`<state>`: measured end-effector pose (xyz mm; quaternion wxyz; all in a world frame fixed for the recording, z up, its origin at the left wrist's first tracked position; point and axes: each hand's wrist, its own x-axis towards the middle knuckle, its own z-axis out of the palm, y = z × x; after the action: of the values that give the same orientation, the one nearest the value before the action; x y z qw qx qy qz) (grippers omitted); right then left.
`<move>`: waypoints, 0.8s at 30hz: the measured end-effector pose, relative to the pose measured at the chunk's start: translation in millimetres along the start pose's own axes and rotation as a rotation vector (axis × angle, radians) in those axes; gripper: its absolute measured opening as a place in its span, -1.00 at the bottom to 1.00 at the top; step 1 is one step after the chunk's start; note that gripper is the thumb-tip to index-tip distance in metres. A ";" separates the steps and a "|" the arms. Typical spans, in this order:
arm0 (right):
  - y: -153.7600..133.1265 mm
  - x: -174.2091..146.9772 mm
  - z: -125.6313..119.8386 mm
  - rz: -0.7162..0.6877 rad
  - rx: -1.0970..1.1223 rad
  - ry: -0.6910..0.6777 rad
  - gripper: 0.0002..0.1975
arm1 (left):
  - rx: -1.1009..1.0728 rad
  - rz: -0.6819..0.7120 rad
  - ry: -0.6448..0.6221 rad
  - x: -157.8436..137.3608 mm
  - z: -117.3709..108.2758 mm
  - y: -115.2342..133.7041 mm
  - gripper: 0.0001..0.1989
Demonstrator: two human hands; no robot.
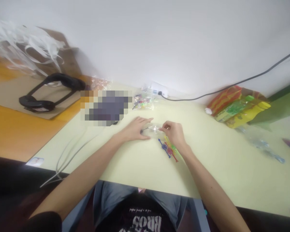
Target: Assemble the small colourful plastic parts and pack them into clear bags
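Legibly, the black shirt (142, 203) reads "BROS"; hands (176, 132) touch clear plastic (155, 129)

A pale table (135, 164) against a white wall (159, 42) suggests an indoor tabletop workspace.

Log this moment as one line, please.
left hand: open, at clear plastic bag | right hand: pinching bag's edge | nearby: blue, red, yellow and green plastic pieces on table
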<state>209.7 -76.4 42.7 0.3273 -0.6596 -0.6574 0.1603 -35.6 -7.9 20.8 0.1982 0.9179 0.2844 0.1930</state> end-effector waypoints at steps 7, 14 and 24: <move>-7.4 -4.3 15.7 0.045 0.086 -0.128 -0.78 | 0.013 0.001 0.031 -3.3 -1.6 -1.8 -0.04; -17.9 -2.1 14.8 -0.057 0.036 -0.286 -0.78 | 0.011 -0.021 -0.015 -2.6 -6.9 -0.6 -0.03; -27.9 4.0 -7.8 -0.226 -0.023 -0.466 -0.71 | 0.018 -0.001 -0.027 0.5 -11.4 2.3 -0.04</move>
<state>193.7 -76.5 67.3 0.1752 -0.5308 -0.7864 0.2630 -39.5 -6.5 31.7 0.1939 0.9220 0.2840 0.1781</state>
